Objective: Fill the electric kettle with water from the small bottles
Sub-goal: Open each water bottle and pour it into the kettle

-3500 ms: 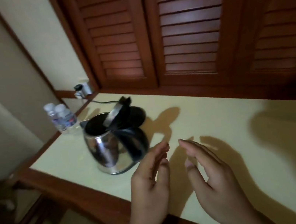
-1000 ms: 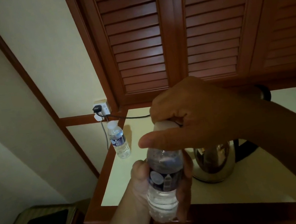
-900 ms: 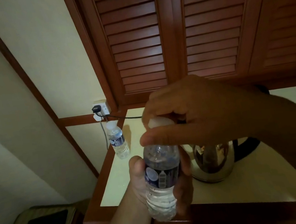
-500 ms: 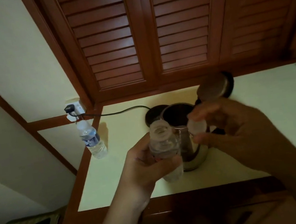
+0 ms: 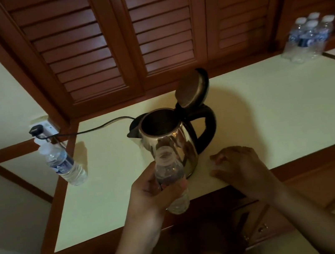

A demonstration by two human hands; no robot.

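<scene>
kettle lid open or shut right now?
Open. The lid stands tipped back above the handle, and the kettle shows its dark bare mouth. The uncapped bottle in the left hand is upright.

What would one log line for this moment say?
left hand: holds open bottle | right hand: on counter | kettle: lid up

1 kettle (image 5: 168, 139), centre. Water bottles: 1 open in left hand (image 5: 172, 183), 1 at 9 o'clock (image 5: 65, 165), 4-pack at 2 o'clock (image 5: 308, 38). 2 hands.
</scene>
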